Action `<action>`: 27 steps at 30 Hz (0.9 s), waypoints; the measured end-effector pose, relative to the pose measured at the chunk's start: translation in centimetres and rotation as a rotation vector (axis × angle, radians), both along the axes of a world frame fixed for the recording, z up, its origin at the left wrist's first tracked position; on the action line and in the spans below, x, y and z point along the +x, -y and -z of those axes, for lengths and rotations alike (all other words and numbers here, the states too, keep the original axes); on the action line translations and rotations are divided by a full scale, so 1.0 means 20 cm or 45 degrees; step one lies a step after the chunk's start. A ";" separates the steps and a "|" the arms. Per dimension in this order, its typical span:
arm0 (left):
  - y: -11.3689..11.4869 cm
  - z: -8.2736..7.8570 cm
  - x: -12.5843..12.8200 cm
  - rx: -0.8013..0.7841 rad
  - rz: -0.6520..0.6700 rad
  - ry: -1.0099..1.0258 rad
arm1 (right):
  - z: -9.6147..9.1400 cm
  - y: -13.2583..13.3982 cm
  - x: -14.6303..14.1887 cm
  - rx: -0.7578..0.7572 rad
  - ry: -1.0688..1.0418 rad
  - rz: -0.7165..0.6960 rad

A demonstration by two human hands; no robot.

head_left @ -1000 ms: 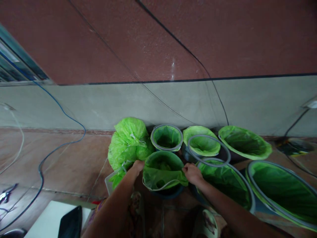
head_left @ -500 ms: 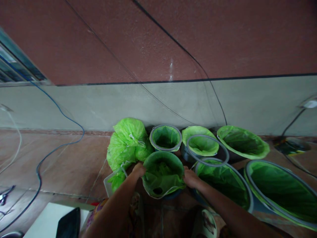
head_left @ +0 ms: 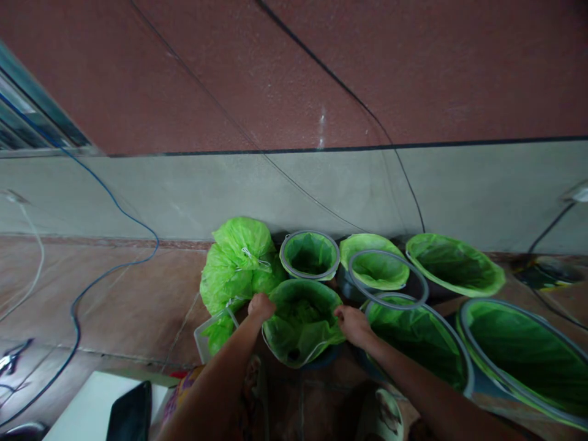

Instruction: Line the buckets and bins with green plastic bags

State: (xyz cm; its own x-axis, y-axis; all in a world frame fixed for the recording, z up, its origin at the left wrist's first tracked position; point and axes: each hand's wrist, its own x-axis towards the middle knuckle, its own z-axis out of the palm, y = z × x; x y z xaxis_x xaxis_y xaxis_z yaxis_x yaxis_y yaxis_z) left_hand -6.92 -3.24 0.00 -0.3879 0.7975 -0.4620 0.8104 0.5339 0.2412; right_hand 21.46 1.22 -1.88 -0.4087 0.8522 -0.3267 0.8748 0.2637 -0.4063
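Two bare forearms reach forward to a small bin (head_left: 316, 358) lined with a green bag (head_left: 301, 321), standing on the floor. The left hand (head_left: 261, 305) pinches the bag's left rim, fingers closed on the plastic. The right hand (head_left: 353, 323) grips its right rim likewise. Tied green sacks (head_left: 236, 263) sit just left of the bin.

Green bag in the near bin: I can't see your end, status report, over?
Left hand and right hand grip opposite edges of the green bag. Bag sits loose in the bin. Tied bags close left, lined bins crowd right.
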 end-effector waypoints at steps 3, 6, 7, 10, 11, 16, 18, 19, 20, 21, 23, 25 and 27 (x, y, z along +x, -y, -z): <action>-0.02 -0.01 0.02 -0.020 0.004 0.006 | -0.03 0.01 -0.04 -0.005 -0.171 -0.084; -0.03 -0.02 0.03 0.008 0.072 0.043 | -0.05 0.03 -0.06 -0.048 -0.232 -0.154; -0.03 -0.03 0.03 0.018 0.095 0.049 | -0.05 0.03 -0.06 -0.062 -0.230 -0.165; -0.02 -0.05 0.03 0.037 0.140 0.032 | -0.05 0.01 -0.06 -0.042 -0.168 -0.117; -0.02 -0.05 0.03 0.041 0.148 0.016 | -0.05 0.00 -0.06 -0.008 -0.135 -0.079; 0.01 -0.04 0.05 0.042 0.190 -0.033 | -0.04 -0.04 -0.03 0.085 0.057 0.017; 0.02 -0.02 0.06 0.046 0.213 -0.032 | -0.02 -0.05 -0.03 0.036 0.096 -0.029; 0.02 -0.02 0.07 0.052 0.223 -0.035 | 0.00 -0.05 -0.02 0.004 0.102 -0.055; 0.02 -0.02 0.07 0.059 0.231 -0.038 | 0.01 -0.05 -0.02 -0.025 0.102 -0.074; 0.01 -0.01 0.07 0.064 0.238 -0.044 | 0.03 -0.05 -0.03 -0.048 0.097 -0.084; 0.01 -0.01 0.07 0.066 0.251 -0.053 | 0.04 -0.06 -0.03 -0.061 0.080 -0.089; 0.00 -0.01 0.06 0.054 0.253 -0.071 | 0.05 -0.07 -0.04 -0.036 0.058 -0.076; 0.00 -0.01 0.06 0.034 0.242 -0.101 | 0.04 -0.08 -0.05 0.005 0.043 -0.049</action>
